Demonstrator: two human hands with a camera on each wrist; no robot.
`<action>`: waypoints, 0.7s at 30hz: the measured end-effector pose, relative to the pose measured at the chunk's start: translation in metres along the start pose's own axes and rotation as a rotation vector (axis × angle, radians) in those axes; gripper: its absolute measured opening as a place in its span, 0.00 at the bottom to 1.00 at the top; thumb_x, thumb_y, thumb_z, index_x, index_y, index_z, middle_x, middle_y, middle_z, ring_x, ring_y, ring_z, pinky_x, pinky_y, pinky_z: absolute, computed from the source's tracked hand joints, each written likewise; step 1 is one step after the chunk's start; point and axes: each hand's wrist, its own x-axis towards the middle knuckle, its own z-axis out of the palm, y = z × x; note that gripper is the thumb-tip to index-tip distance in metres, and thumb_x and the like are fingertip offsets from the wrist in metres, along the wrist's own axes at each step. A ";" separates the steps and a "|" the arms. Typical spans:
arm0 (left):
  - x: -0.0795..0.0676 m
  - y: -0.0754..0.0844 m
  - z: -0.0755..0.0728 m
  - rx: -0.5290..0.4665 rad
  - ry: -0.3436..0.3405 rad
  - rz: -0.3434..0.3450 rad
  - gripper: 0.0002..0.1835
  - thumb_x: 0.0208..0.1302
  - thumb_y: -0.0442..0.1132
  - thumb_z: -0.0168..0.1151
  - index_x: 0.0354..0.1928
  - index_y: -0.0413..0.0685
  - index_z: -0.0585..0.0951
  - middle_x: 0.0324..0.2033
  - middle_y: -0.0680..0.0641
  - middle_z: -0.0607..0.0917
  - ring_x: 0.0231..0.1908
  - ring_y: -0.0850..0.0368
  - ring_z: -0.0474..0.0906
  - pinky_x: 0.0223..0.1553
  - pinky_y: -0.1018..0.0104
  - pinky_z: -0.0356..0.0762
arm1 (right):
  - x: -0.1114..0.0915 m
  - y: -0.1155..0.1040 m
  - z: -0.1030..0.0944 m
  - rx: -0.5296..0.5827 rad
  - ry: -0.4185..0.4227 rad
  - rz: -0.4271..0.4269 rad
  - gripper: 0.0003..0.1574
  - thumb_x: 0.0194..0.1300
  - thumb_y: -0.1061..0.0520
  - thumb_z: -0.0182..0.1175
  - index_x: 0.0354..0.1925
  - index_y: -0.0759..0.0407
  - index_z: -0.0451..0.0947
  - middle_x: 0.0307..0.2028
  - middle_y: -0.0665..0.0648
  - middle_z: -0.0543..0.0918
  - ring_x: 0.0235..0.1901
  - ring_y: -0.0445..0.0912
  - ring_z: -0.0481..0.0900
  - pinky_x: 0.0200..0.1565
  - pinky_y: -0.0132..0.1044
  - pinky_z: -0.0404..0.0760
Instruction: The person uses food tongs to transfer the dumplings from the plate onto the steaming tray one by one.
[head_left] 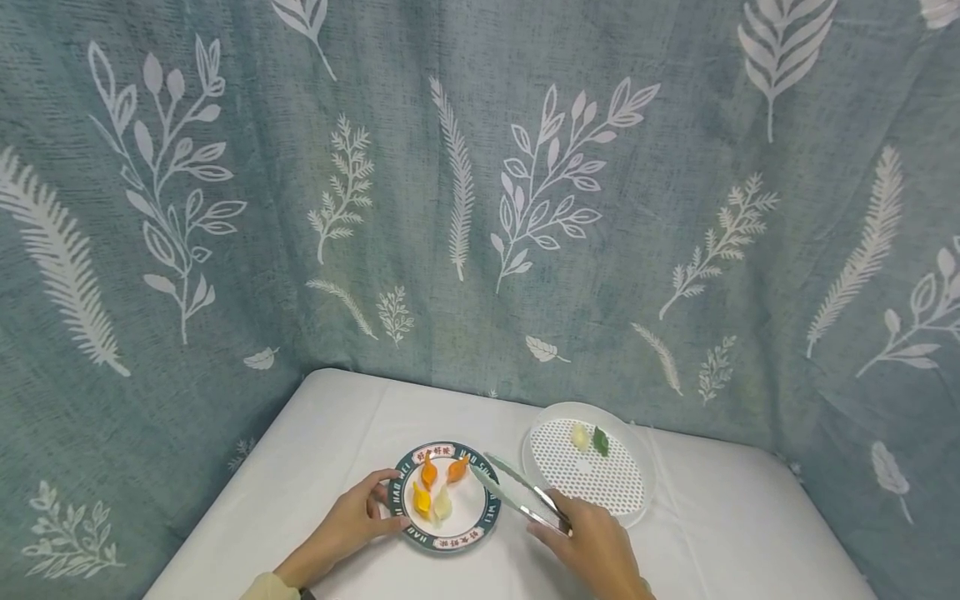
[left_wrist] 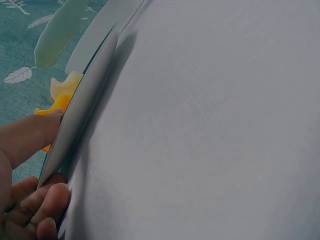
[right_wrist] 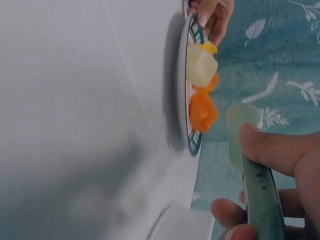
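The left hand (head_left: 352, 518) grips the plate (head_left: 467, 515); right of the plate, I see the right hand (head_left: 595, 542) holding tongs (head_left: 492, 484).

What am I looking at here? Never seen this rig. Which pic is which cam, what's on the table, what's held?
No machine: these are a person's two bare hands, called grips here. The wide picture comes from a head camera looking forward and down. The other two come from cameras on the left and right wrists, so the scene looks sideways.

The left grip holds the edge of a plate. The right grip holds tongs, their tips apart with nothing between them.

On the plate: two orange pieces, a yellow piece and a pale piece. A round, perforated white tray carries another pale piece and a green piece. I can't tell what the pieces are.
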 end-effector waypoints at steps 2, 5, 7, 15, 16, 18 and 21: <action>0.000 0.000 0.000 -0.005 0.000 0.001 0.44 0.47 0.49 0.84 0.68 0.53 0.75 0.38 0.53 0.79 0.29 0.56 0.71 0.27 0.66 0.68 | -0.001 -0.006 0.003 0.009 -0.034 -0.004 0.30 0.53 0.37 0.77 0.51 0.49 0.87 0.20 0.39 0.68 0.20 0.36 0.64 0.23 0.34 0.64; 0.001 0.000 0.000 -0.003 0.001 0.005 0.44 0.47 0.48 0.84 0.68 0.53 0.75 0.38 0.53 0.79 0.29 0.56 0.71 0.27 0.66 0.69 | -0.003 -0.015 0.006 0.029 -0.101 -0.009 0.31 0.55 0.37 0.76 0.51 0.51 0.87 0.20 0.39 0.69 0.19 0.36 0.64 0.23 0.33 0.64; 0.002 0.001 0.000 -0.002 0.002 0.006 0.44 0.47 0.49 0.84 0.68 0.54 0.75 0.38 0.54 0.80 0.29 0.56 0.71 0.28 0.65 0.69 | -0.005 -0.019 0.008 0.039 -0.126 -0.022 0.32 0.55 0.36 0.75 0.51 0.52 0.87 0.20 0.39 0.69 0.20 0.36 0.64 0.23 0.33 0.64; 0.000 0.003 -0.002 0.002 -0.008 0.028 0.44 0.48 0.50 0.84 0.68 0.54 0.75 0.38 0.53 0.80 0.29 0.56 0.71 0.29 0.64 0.69 | -0.019 -0.029 0.011 0.041 -0.140 -0.087 0.30 0.56 0.31 0.72 0.49 0.46 0.84 0.20 0.38 0.67 0.21 0.35 0.62 0.23 0.34 0.62; -0.001 0.003 -0.002 0.002 -0.008 0.029 0.44 0.48 0.49 0.84 0.68 0.54 0.75 0.38 0.53 0.80 0.29 0.56 0.71 0.29 0.64 0.69 | -0.021 -0.030 0.012 0.037 -0.138 -0.097 0.30 0.56 0.31 0.72 0.49 0.45 0.84 0.20 0.38 0.67 0.21 0.35 0.62 0.23 0.34 0.62; -0.002 0.003 -0.002 0.003 -0.008 0.028 0.44 0.48 0.49 0.84 0.68 0.54 0.75 0.39 0.53 0.80 0.29 0.56 0.71 0.29 0.64 0.69 | -0.024 -0.031 0.014 0.026 -0.128 -0.117 0.29 0.57 0.30 0.71 0.49 0.44 0.83 0.20 0.38 0.66 0.20 0.34 0.61 0.22 0.34 0.61; -0.003 0.003 -0.002 0.002 -0.007 0.029 0.44 0.48 0.49 0.84 0.68 0.54 0.75 0.39 0.53 0.80 0.29 0.56 0.71 0.28 0.64 0.69 | -0.027 -0.032 0.017 0.006 -0.128 -0.126 0.28 0.56 0.31 0.72 0.48 0.45 0.83 0.19 0.38 0.64 0.18 0.35 0.61 0.21 0.34 0.61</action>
